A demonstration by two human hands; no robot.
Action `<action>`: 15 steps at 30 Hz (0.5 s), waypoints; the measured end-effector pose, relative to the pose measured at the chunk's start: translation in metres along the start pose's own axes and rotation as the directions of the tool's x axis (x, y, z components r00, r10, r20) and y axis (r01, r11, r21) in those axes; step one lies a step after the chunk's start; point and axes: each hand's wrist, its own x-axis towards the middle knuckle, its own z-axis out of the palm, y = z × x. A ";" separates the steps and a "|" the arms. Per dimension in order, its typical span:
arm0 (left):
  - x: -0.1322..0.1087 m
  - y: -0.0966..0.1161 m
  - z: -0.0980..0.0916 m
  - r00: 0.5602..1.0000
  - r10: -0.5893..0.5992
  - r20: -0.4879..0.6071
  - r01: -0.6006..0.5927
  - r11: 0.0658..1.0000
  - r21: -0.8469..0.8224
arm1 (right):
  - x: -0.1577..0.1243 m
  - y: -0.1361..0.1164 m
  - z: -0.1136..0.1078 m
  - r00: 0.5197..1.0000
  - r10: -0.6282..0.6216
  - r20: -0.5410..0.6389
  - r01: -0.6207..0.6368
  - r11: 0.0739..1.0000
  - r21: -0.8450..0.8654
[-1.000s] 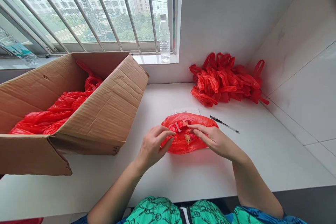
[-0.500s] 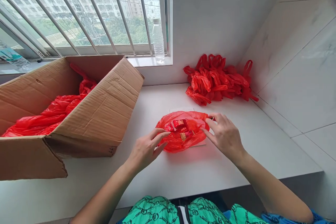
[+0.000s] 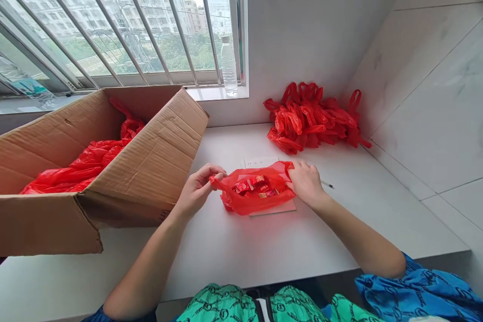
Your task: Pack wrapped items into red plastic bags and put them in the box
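I expect the red bag (image 3: 239, 206) to be light, limp and slippery around its packets (image 3: 258, 181), best held by the ends the left hand (image 3: 197, 189) and right hand (image 3: 306, 184) each pinch over the white counter (image 3: 234, 256).

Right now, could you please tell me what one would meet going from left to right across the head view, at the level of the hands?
Cardboard box, left hand, open red plastic bag, right hand, pen.
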 end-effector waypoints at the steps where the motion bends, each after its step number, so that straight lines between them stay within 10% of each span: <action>1: 0.001 0.002 -0.002 0.998 -0.040 -0.053 0.034 0.994 -0.108 | 0.001 0.002 -0.002 0.999 -0.006 0.049 0.004 0.999 0.038; 4: 0.004 0.010 -0.007 0.978 -0.144 -0.151 0.084 0.933 -0.350 | 0.000 0.022 -0.018 0.996 -0.056 0.073 0.023 0.918 0.395; 8: 0.023 0.023 -0.006 0.966 -0.136 -0.220 -0.007 0.836 -0.549 | 0.005 0.056 -0.051 0.979 -0.062 -0.195 0.200 0.483 0.853; 11: 0.046 0.038 0.002 0.960 -0.064 -0.274 -0.115 0.800 -0.589 | 0.018 0.062 -0.067 0.922 0.087 -0.377 0.358 0.179 0.916; 15: 0.073 0.054 0.012 0.953 0.039 -0.301 -0.200 0.825 -0.529 | 0.039 0.041 -0.071 0.868 0.276 -0.414 0.431 0.000 0.902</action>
